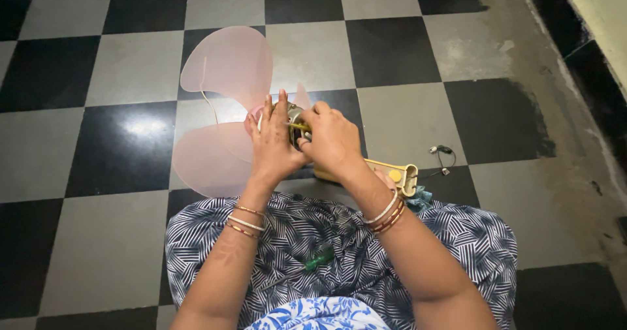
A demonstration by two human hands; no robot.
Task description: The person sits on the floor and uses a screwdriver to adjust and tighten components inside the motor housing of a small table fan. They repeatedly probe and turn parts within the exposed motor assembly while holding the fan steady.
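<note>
— Head camera looks down at two hands. What do they hold?

— Both hands meet on the small motor (295, 122) of a fan, just above the lap. The left hand (269, 141) lies against the motor from the left side, with fingers straight and pointing up. The right hand (332, 137) is closed around a thin yellow tool (298, 127), and its tip touches the motor.

— Where is the fan?

— It lies on the checkered floor (124, 147), touching the knees. The pink blades (222, 108) spread out to the left and behind the hands. The yellow base (395, 173) is under the right wrist, and a dark cord (443, 154) lies just beside it on the floor.

— Anything else near?

— A green screwdriver (313, 263) rests on the striped cloth (457, 238) of the lap, between the two forearms. Both wrists carry bangles (385, 214).
</note>
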